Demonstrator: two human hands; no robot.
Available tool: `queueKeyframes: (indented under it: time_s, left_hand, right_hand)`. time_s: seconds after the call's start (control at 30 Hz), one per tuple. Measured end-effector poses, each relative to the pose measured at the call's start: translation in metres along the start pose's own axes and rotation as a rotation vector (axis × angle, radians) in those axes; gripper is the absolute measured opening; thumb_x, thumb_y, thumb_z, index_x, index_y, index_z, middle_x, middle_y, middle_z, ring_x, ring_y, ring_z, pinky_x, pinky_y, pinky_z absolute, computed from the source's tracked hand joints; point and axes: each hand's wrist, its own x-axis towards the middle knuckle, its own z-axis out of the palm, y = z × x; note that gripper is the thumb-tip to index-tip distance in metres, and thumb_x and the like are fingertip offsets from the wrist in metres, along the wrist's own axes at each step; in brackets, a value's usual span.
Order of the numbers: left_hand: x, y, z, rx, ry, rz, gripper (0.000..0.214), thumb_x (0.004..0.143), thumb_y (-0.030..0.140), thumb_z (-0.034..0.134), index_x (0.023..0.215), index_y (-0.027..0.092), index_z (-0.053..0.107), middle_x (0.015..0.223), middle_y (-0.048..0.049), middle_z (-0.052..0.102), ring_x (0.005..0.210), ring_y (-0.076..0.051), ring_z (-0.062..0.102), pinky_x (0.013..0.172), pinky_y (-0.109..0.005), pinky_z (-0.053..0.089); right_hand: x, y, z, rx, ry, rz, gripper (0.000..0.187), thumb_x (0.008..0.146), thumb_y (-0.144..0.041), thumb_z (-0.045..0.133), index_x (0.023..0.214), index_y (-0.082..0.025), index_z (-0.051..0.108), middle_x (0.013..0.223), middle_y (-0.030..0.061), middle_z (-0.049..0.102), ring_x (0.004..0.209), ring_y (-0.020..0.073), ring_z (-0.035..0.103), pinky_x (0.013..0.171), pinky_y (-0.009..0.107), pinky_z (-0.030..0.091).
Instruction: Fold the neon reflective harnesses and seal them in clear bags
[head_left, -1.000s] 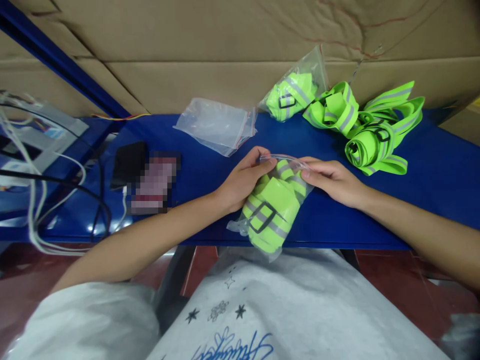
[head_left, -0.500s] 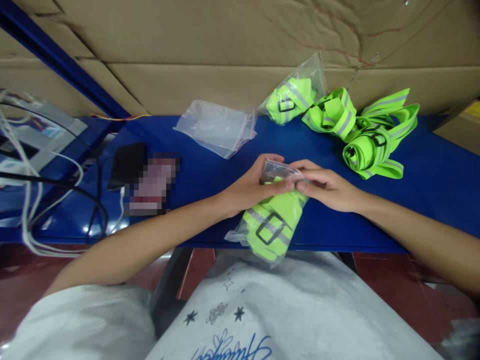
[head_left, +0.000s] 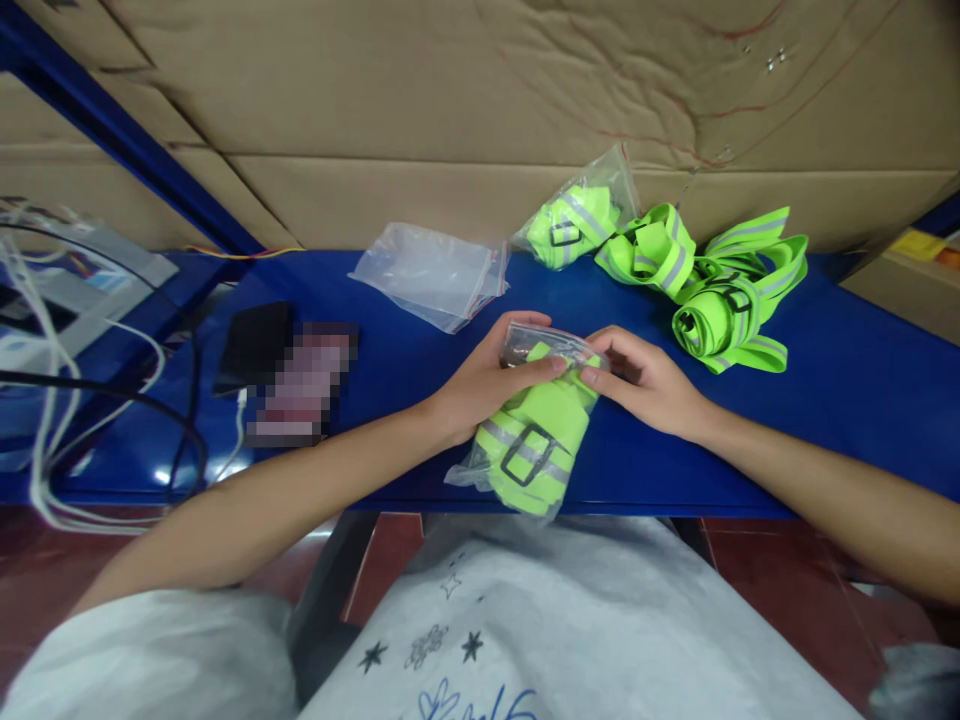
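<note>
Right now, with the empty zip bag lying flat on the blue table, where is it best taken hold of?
Probably at its red-striped mouth edge, coming from the near right. The empty zip bag lies flat and limp on the blue table, so only an edge offers a pinch; that stiffer zip edge faces the right hand, which, like the left hand, pinches the bagged band.

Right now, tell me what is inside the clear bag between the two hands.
The clear bag holds a folded neon-green reflective belt with grey stripes and a black buckle. The left hand and right hand pinch its mouth, covering that edge; the belt's underside is hidden.
</note>
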Motion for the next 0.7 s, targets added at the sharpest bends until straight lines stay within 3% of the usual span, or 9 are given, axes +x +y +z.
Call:
queueKeyframes:
  time_s: [0.1, 0.23, 0.33, 0.43, 0.53, 0.63, 0.7]
  left_hand:
    - [-0.0013, 0.0017, -0.0002, -0.019, -0.002, -0.003, 0.062, 0.073, 0.041, 0.089, 0.123, 0.027, 0.057, 0.099, 0.0013, 0.069, 0.082, -0.014, 0.064, 0.074, -0.025, 0.050]
    - [-0.0059, 0.0029, 0.0008, 0.007, -0.091, -0.013, 0.058, 0.074, 0.040, 0.088, 0.123, 0.027, 0.058, 0.097, 0.0018, 0.069, 0.077, -0.012, 0.063, 0.072, -0.024, 0.049]
    - [-0.0068, 0.0032, 0.0016, 0.000, -0.096, -0.016, 0.056, 0.074, 0.039, 0.087, 0.121, 0.027, 0.059, 0.098, 0.0015, 0.069, 0.077, -0.012, 0.064, 0.071, -0.023, 0.049]
    - [-0.0048, 0.0032, 0.0018, -0.057, -0.069, -0.036, 0.057, 0.072, 0.036, 0.088, 0.120, 0.026, 0.058, 0.095, 0.0020, 0.068, 0.076, -0.013, 0.064, 0.069, -0.024, 0.051]
    - [-0.0031, 0.0033, 0.0013, -0.069, -0.056, -0.037, 0.055, 0.072, 0.035, 0.088, 0.118, 0.026, 0.059, 0.094, 0.0026, 0.068, 0.074, -0.013, 0.064, 0.068, -0.024, 0.052]
    - [-0.0031, 0.0035, 0.0001, -0.062, -0.084, -0.020, 0.054, 0.073, 0.036, 0.088, 0.118, 0.027, 0.060, 0.093, 0.0029, 0.068, 0.076, -0.013, 0.064, 0.069, -0.024, 0.052]
    - [-0.0036, 0.0033, -0.0005, -0.061, -0.124, -0.024, 0.054, 0.074, 0.037, 0.088, 0.120, 0.027, 0.060, 0.092, 0.0034, 0.068, 0.076, -0.012, 0.064, 0.069, -0.023, 0.051]
  right_hand:
    - [0.0006, -0.0004, -0.0062, 0.003, -0.034, -0.033, 0.024, 0.093, -0.047, 0.071, 0.097, -0.024, 0.072, 0.114, 0.0053, 0.063, 0.095, 0.0175, 0.060, 0.081, 0.031, 0.049]
    - [0.0003, -0.0030, -0.0065, 0.061, -0.238, -0.080, 0.028, 0.097, -0.046, 0.066, 0.087, -0.022, 0.077, 0.119, 0.0065, 0.065, 0.112, 0.0207, 0.062, 0.099, 0.036, 0.049]
    - [-0.0009, -0.0048, -0.0022, 0.056, -0.195, -0.082, 0.026, 0.096, -0.045, 0.068, 0.086, -0.022, 0.075, 0.116, 0.0063, 0.066, 0.106, 0.0196, 0.063, 0.093, 0.035, 0.051]
    - [-0.0027, -0.0050, 0.0005, 0.073, -0.069, -0.026, 0.021, 0.090, -0.044, 0.076, 0.096, -0.024, 0.070, 0.107, 0.0042, 0.066, 0.094, 0.0175, 0.062, 0.084, 0.032, 0.051]
    - [-0.0041, -0.0044, -0.0009, 0.157, -0.035, 0.025, 0.032, 0.087, -0.042, 0.080, 0.111, -0.027, 0.064, 0.103, 0.0017, 0.064, 0.088, 0.0161, 0.062, 0.081, 0.030, 0.053]
    - [-0.0039, -0.0047, -0.0045, 0.115, -0.101, -0.054, 0.041, 0.091, -0.039, 0.076, 0.130, -0.032, 0.063, 0.125, 0.0049, 0.063, 0.109, 0.0193, 0.063, 0.095, 0.034, 0.054]
    - [-0.0034, -0.0052, -0.0061, 0.053, -0.206, -0.137, 0.040, 0.095, -0.037, 0.070, 0.135, -0.032, 0.064, 0.137, 0.0067, 0.058, 0.128, 0.0219, 0.056, 0.109, 0.037, 0.049]
